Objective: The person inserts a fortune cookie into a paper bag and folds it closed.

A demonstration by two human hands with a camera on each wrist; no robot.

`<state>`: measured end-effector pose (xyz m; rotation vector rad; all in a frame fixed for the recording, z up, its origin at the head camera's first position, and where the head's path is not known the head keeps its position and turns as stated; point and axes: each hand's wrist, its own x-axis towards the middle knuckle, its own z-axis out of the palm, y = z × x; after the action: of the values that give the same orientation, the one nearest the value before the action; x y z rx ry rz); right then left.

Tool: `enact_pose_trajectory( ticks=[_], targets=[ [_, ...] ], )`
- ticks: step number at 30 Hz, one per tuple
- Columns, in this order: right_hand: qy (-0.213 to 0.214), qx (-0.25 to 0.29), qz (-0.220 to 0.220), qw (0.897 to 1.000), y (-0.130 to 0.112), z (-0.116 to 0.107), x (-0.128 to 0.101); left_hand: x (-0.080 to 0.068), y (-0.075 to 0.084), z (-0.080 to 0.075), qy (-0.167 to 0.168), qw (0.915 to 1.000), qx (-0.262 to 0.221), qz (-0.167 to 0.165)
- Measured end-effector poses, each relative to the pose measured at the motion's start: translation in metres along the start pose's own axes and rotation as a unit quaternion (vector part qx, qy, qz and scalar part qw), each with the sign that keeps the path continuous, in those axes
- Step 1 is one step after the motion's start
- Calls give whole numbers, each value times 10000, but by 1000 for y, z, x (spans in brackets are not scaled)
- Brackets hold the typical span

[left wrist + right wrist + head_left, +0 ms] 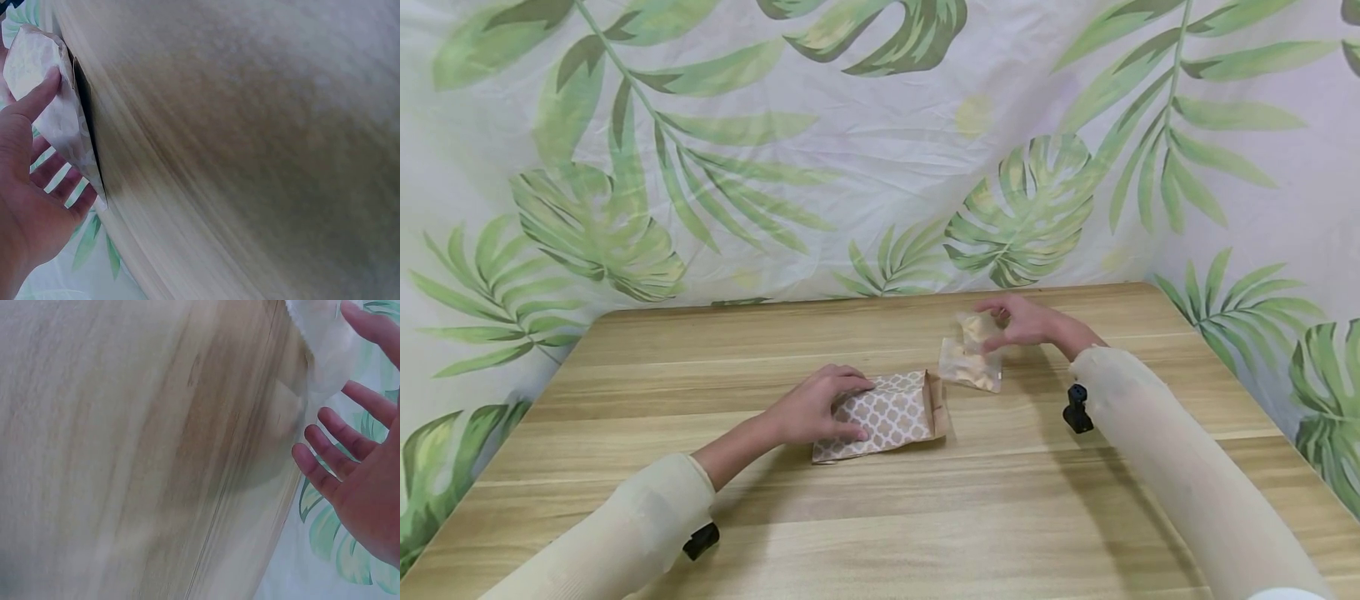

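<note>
A brown paper bag [887, 417] with a white lattice pattern lies on its side on the table, its mouth facing right. My left hand [816, 406] holds it, the thumb on the near side and the fingers over the far side. In the left wrist view the bag [47, 81] shows between thumb and fingers. Right of the bag's mouth, two small clear packets with pale yellowish pieces overlap: a lower packet [973, 371] and an upper packet [976, 327]. My right hand [1026, 322] is at their right edge, its fingers spread and fairly straight in the right wrist view.
The wood-grain table [880, 533] reaches back to a leaf-patterned cloth [880, 167] hanging behind it. A black wrist camera [1077, 408] sits under the right sleeve, and another black camera [702, 542] under the left sleeve.
</note>
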<state>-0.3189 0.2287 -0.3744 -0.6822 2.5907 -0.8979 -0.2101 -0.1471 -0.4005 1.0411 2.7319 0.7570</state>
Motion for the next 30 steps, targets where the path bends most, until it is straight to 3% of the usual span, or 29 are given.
enact_pose_trajectory(
  ticks=[13,30],
  targets=[
    [134,45,-156,9998,7,2,-2,0,-1,1,3,10000,-4,-4],
    [957,-245,-614,9932,10,1,-14,0,0,0,22,10000,-43,2]
  ],
)
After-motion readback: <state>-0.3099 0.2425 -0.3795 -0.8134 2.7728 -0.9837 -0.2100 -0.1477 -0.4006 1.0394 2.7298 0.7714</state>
